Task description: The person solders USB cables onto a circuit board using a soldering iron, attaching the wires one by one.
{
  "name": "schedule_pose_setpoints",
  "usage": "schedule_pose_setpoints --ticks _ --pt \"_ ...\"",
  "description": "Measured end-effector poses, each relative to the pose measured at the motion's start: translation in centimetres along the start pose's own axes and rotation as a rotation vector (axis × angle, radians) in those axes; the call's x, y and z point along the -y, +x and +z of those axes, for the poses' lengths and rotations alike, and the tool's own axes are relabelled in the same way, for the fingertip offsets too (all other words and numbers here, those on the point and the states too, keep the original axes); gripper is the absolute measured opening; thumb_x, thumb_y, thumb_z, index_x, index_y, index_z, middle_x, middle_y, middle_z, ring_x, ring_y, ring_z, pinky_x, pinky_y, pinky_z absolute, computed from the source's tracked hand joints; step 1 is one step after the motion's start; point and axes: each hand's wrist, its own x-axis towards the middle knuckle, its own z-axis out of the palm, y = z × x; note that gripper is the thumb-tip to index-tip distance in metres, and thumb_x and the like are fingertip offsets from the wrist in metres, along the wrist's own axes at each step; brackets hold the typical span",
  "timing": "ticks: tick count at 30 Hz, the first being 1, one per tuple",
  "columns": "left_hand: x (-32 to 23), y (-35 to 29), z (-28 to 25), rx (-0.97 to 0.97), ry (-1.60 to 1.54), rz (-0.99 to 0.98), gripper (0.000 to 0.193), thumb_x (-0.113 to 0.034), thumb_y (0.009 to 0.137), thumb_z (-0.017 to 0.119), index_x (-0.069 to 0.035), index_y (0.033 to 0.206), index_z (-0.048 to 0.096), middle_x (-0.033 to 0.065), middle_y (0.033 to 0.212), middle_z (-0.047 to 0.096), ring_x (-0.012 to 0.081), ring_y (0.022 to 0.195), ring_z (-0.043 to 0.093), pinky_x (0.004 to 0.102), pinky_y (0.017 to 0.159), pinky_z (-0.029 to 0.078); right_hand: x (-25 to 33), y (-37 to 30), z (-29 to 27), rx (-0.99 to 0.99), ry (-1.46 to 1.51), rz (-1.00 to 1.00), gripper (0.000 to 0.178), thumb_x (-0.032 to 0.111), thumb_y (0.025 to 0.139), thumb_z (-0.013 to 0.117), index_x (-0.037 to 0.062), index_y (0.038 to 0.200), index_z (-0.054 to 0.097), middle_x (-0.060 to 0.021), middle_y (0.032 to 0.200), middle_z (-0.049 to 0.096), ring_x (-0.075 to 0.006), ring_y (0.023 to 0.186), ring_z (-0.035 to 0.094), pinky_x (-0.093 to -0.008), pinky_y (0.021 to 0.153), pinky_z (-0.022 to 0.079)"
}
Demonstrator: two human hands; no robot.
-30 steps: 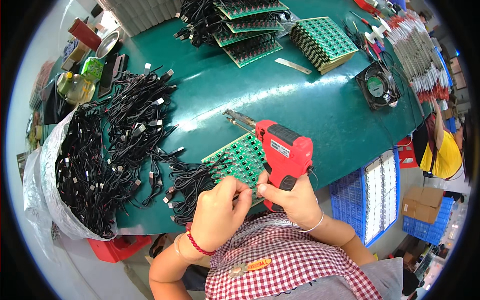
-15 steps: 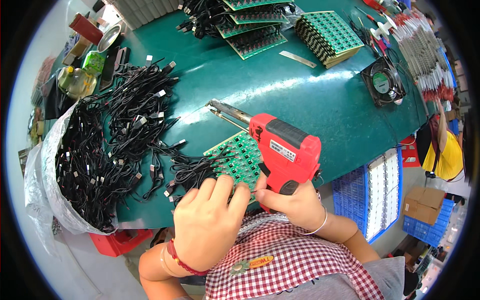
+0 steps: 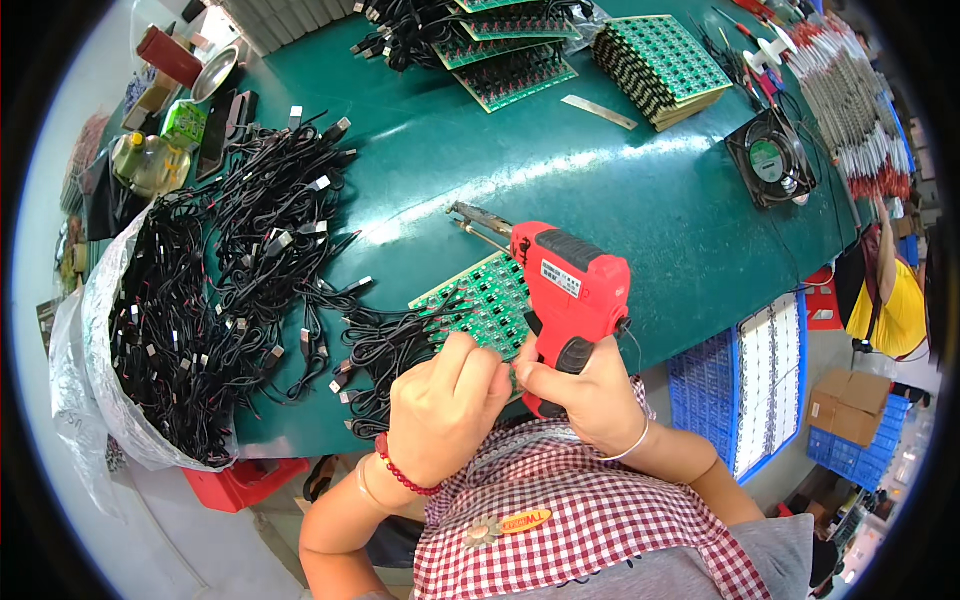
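My right hand grips the handle of a red and black soldering gun. Its metal tip points to the far left, over the table. Close beside it, my left hand has its fingers curled together near the right thumb; whatever they pinch is hidden or too small to name. Beyond both hands lies a green circuit board panel, dotted with small parts and partly covered by the gun and fingers. Black cables run from the panel's left side in a loose bundle.
Many black USB cables lie heaped at left, some in a plastic bag. Stacked circuit boards, a metal ruler and a small fan sit farther back. Blue crates stand beyond the table's right edge.
The soldering gun has turned, its tip swinging to the right. My left hand has shifted right, its fingers curling in more tightly beside the right thumb.
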Motion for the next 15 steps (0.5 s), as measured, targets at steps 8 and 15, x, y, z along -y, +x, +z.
schedule_pose_setpoints --ticks 8,15 --pt "0.42 0.69 -0.57 0.093 -0.069 0.007 0.017 -0.006 0.074 0.068 -0.005 0.075 0.051 0.0075 0.072 0.048 0.0226 0.056 0.056 0.033 0.047 0.046 -0.09 0.06 -0.69 -0.058 -0.195 -0.094 0.018 0.001 0.08 0.066 0.002 0.096 0.059 -0.0014 0.087 0.063 -0.0105 0.08 0.06 -0.0264 0.072 0.05" --pt "-0.24 1.01 -0.61 0.12 0.073 0.097 0.019 -0.005 0.071 0.068 -0.005 0.074 0.049 0.0064 0.071 0.045 0.0205 0.055 0.054 0.032 0.047 0.045 0.46 -0.02 -0.85 -0.011 -0.288 -0.175 0.031 -0.001 0.081 0.065 0.0034 0.109 0.053 -0.0025 0.09 0.062 -0.0104 0.085 0.06 -0.0268 0.078 0.049"
